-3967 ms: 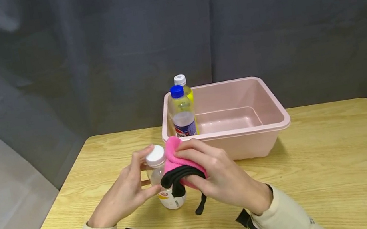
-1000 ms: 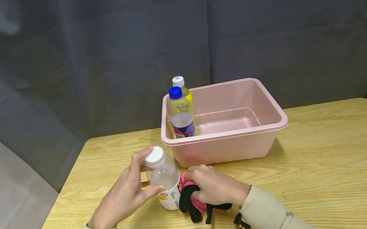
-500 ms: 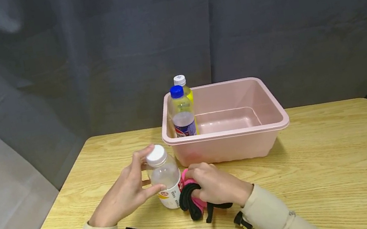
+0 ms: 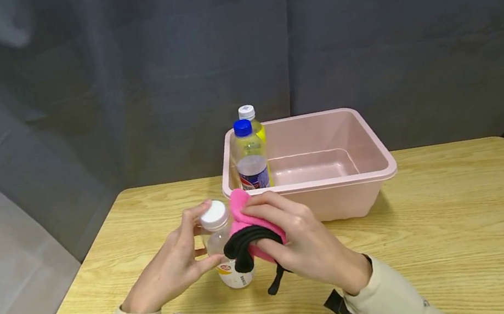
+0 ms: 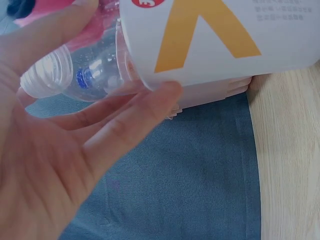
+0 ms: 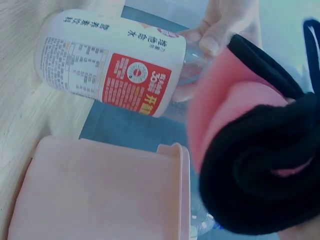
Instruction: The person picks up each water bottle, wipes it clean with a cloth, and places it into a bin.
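A clear plastic bottle [image 4: 236, 280] with a white cap and a printed label stands upright on the table, left of the bin. My left hand [image 4: 172, 265] grips its upper part, fingers behind and thumb in front. In my right hand [image 4: 303, 237] is a folded pink cloth [image 4: 263, 222] with black edging and a hanging loop, held against the bottle's upper right side. The left wrist view shows the label [image 5: 210, 40] close up beside my fingers. The right wrist view shows the cloth's rolled black edge [image 6: 250, 200] and the bottle's red label panel [image 6: 135, 82].
Behind the hands stands a pink plastic bin [image 4: 316, 183]. Inside its left end are a blue-capped bottle [image 4: 252, 165] and a white-capped bottle with yellow on it [image 4: 260, 130]. A dark curtain [image 4: 197, 66] hangs behind the wooden table [image 4: 466, 210].
Half a second ago my right hand had the cloth low beside the bottle's base; now both are up at the bottle's shoulder. My left hand and the bottle have stayed in place.
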`<state>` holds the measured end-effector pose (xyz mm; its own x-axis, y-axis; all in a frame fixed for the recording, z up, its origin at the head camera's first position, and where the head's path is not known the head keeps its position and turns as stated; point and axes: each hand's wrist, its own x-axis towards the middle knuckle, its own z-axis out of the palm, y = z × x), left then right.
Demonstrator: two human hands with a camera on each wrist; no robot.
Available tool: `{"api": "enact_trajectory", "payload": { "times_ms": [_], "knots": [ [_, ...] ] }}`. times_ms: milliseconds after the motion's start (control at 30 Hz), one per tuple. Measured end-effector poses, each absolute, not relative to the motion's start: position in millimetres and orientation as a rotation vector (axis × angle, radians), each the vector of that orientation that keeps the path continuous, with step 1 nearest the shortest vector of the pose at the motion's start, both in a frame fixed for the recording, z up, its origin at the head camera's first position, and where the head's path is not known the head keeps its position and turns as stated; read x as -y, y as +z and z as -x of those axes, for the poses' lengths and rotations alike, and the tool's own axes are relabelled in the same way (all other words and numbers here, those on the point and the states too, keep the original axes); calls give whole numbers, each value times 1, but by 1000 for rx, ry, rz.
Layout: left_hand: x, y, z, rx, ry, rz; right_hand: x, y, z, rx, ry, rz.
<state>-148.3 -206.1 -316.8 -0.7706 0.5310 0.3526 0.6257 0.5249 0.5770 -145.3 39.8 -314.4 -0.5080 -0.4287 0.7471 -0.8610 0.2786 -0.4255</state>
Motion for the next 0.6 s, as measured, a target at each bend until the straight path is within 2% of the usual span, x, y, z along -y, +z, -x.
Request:
{"api": "enact_trajectory", "payload": {
  "times_ms": [600],
  "knots": [
    [206, -316, 147, 2626, -1053, 995, -38, -314, 144, 2117, 1098, -1137]
  ]
}}
